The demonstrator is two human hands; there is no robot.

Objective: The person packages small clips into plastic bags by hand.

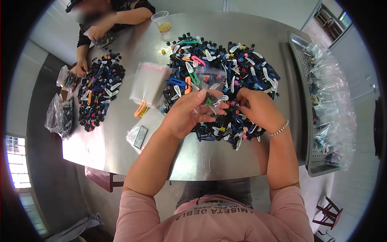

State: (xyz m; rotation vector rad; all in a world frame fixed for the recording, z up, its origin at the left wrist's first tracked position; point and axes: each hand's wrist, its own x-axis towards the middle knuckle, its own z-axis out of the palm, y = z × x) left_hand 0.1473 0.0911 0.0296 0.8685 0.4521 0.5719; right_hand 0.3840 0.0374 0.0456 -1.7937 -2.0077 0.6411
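My left hand [187, 111] holds a small clear plastic bag [209, 101] between thumb and fingers, with a few dark clips and a green piece inside. To its right, my right hand [260, 109], with a beaded bracelet on the wrist, is at the large pile of hair clips [229, 58]; its thumb and fingertips are bent close together over the pile, and what they pinch is too small to make out. White, blue, black, orange and pink clips make up the pile. Left of it lies a stack of clear bags [147, 82], with orange and yellow clips at its lower edge.
A perforated metal tray [308, 161] with filled bags stands at the right. Across the metal table [209, 161], a co-worker [135, 14] handles a bag beside a second pile [100, 92]. A plastic cup [162, 22] stands at the back; a dark rectangular block [140, 137] lies left.
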